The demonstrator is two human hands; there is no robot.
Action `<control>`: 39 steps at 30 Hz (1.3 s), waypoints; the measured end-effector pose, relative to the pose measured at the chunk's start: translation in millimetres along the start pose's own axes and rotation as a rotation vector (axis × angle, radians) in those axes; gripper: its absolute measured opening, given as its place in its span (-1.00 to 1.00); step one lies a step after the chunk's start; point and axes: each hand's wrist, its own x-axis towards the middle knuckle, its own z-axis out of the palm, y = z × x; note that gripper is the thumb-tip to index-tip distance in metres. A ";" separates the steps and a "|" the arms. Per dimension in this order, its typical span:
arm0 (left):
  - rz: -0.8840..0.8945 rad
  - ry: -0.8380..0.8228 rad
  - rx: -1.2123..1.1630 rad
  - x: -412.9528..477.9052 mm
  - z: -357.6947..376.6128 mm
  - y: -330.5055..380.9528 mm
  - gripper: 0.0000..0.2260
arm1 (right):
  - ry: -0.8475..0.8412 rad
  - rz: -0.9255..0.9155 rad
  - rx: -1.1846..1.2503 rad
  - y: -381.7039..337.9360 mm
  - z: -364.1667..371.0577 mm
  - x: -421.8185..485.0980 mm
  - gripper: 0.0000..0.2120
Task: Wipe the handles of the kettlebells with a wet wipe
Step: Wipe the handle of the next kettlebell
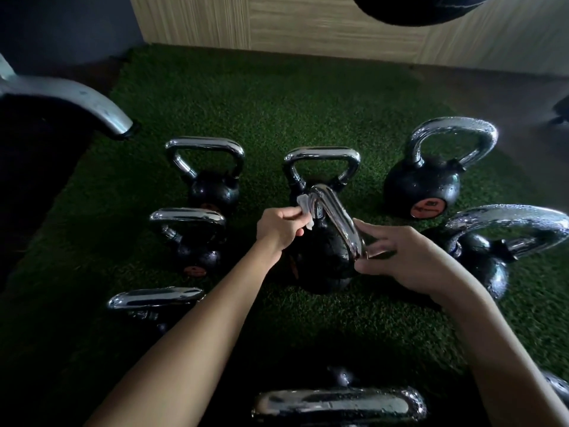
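I see the left hand [278, 228] in the middle of the turf mat [261, 103], its fingers curled round a crumpled white wet wipe [303, 208] and pressing it against the far left bend of the chrome handle [335, 215]. That handle belongs to the centre kettlebell [320, 263], a black one standing on the mat between both forearms. The handle runs slantwise from far left to near right. At its near right end I see the right hand [409, 260] pinching the bar, thumb below and fingers reaching over the top.

Around it stand more kettlebells. One is just behind it [320, 158], one is at far left [212, 192], and one at far right [421, 186] has droplets beading on its handle. Another on the right [480, 260] is wet too. Two more stand on the left [197, 254] [154, 297], and the nearest [338, 403] shows mostly its handle at the bottom edge.

A curved grey metal leg [77, 97] rests at the mat's far left corner, and a wood-grain wall panel [308, 23] stands beyond.
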 end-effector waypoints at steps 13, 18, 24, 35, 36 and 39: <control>0.016 0.192 -0.081 -12.8 10.3 22.5 -0.81 | 0.078 -0.045 0.136 14.5 10.6 1.9 -0.32; 0.133 0.262 0.046 -30.0 16.0 25.7 -0.74 | 0.072 -0.064 0.123 18.2 10.4 3.4 -0.32; 0.189 0.279 0.081 -38.0 14.2 36.3 -0.74 | 0.079 -0.079 0.142 18.0 9.7 6.8 -0.31; 0.592 0.266 0.316 -75.6 11.4 22.7 -0.81 | 0.079 -0.101 0.168 16.3 8.6 5.9 -0.34; 0.612 0.273 0.326 -74.0 10.0 27.3 -0.81 | 0.081 -0.102 0.167 16.4 8.5 6.0 -0.33; 0.657 0.269 0.357 -84.7 13.0 24.4 -0.81 | 0.091 -0.104 0.146 15.8 8.8 5.2 -0.33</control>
